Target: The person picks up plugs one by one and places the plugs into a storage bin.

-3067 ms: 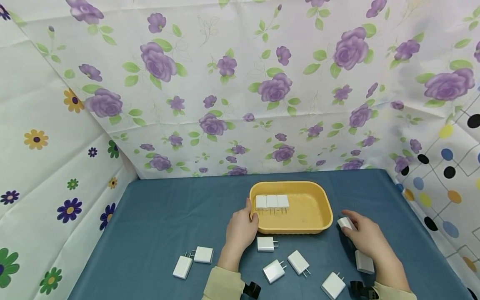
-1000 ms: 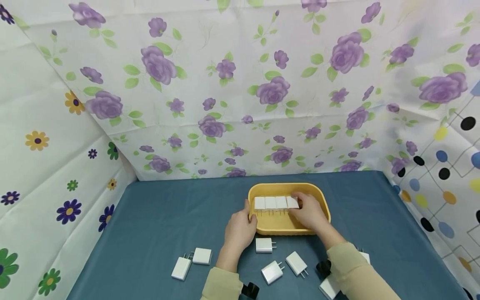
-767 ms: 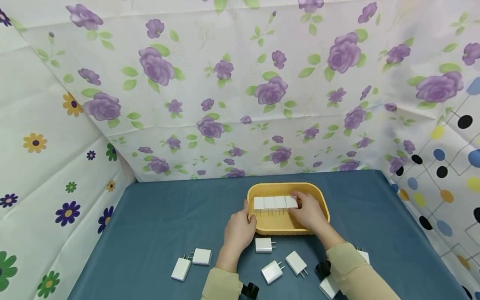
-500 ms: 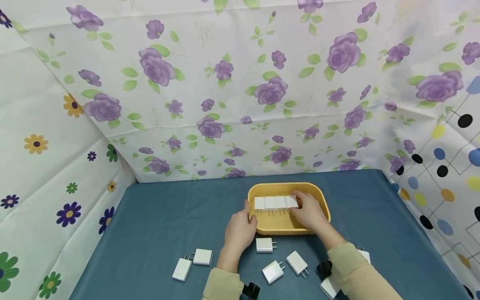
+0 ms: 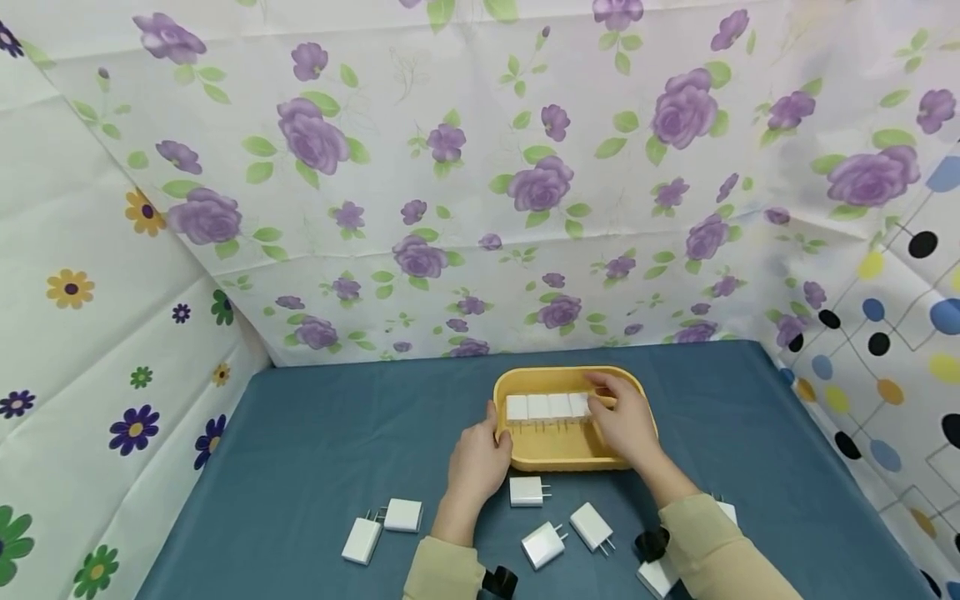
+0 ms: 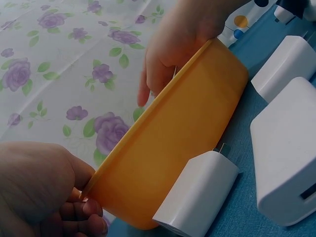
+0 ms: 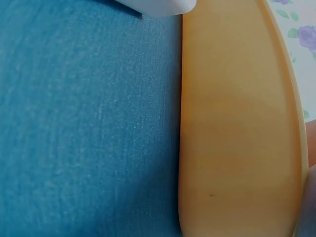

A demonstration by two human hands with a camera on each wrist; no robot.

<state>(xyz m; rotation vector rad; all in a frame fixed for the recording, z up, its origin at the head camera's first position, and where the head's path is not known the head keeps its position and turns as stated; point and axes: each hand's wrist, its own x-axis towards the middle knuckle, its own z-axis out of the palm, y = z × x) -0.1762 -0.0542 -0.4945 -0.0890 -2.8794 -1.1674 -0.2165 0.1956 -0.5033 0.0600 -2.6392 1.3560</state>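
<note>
Lying in a touching row, white chargers (image 5: 547,406) fill the yellow tray (image 5: 558,454).

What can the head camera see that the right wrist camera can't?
Only the head view shows both hands, the left hand holding the yellow tray's edge and the right hand inside it by the row of white chargers, plus loose chargers and flowery walls. Only the right wrist view shows the tray's outer wall up close. Both show the yellow tray and blue cloth.

White chargers (image 5: 548,406) sit in a yellow tray (image 5: 551,457) on blue cloth (image 5: 315,450); purple-rose backdrop (image 5: 480,183).
</note>
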